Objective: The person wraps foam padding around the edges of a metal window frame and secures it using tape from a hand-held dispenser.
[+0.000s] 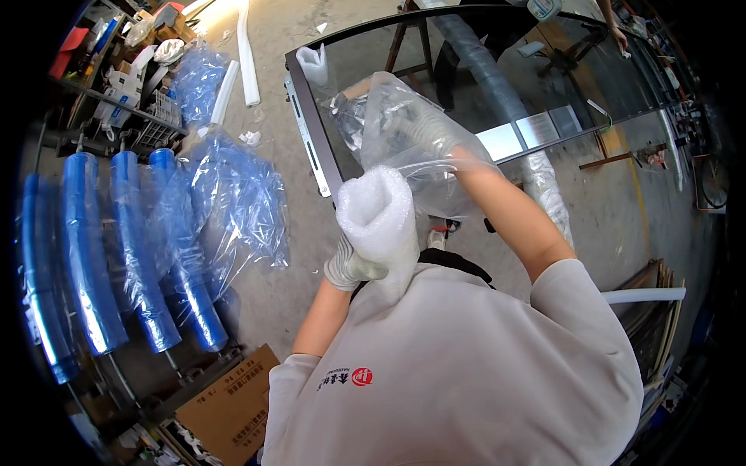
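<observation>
My left hand, in a pale striped glove, is wrapped round a rolled piece of white foam sheet. The roll stands upright against my shirt, its hollow end facing up. Farther forward, my right hand, also gloved, reaches into or under a clear plastic bag. The film drapes over the glove and forearm, and its glare blurs the fingers. Beneath hand and film lies the corner of a large dark-framed glass panel. A folded foam piece sits on the panel's far left corner.
Several blue film rolls lie on a rack at left, beside crumpled plastic film. A cardboard box is at lower left. Beyond the glass stands another person in dark trousers; a person's hand shows at far right.
</observation>
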`<state>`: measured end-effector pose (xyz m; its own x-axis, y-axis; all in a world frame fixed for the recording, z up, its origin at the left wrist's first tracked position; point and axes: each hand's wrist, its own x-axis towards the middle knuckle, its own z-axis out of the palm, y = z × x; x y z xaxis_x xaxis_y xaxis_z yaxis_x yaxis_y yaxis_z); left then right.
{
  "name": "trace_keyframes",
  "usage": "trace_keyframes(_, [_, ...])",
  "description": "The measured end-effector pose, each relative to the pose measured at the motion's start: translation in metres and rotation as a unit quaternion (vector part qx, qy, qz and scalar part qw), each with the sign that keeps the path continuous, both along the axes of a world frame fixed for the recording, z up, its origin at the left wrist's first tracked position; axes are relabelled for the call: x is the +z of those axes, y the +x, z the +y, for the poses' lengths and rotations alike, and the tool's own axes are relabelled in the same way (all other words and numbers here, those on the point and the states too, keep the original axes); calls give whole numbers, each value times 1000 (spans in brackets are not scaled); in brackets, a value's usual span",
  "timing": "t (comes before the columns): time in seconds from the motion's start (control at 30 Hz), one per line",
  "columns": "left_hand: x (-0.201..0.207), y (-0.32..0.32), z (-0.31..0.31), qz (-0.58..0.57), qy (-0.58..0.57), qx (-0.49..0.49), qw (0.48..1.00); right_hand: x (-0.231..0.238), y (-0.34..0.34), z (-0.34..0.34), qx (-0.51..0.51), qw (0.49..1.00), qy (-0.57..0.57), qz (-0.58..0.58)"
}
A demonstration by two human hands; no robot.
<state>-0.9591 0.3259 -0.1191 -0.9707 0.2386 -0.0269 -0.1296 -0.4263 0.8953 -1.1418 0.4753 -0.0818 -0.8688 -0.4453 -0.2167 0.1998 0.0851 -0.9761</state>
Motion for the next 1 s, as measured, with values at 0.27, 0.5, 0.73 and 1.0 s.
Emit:
trace_keyframes(0.27, [-7,-11,1,29,37,-21,999,-13,31,36,-176,858,-321,-360])
trace_keyframes(0.5, [-5,-12,14,-17,49,58,997,8,68,64,-60,956,-77,-276])
trace_keyframes(0.73, [8,-20,26,-25,1,34,999,46,61,178,-72,956,-206,-195])
trace_keyframes(1.0, [27,-23,61,-16,-145,-127,981,-46,1,204,-182,825,-414,-339])
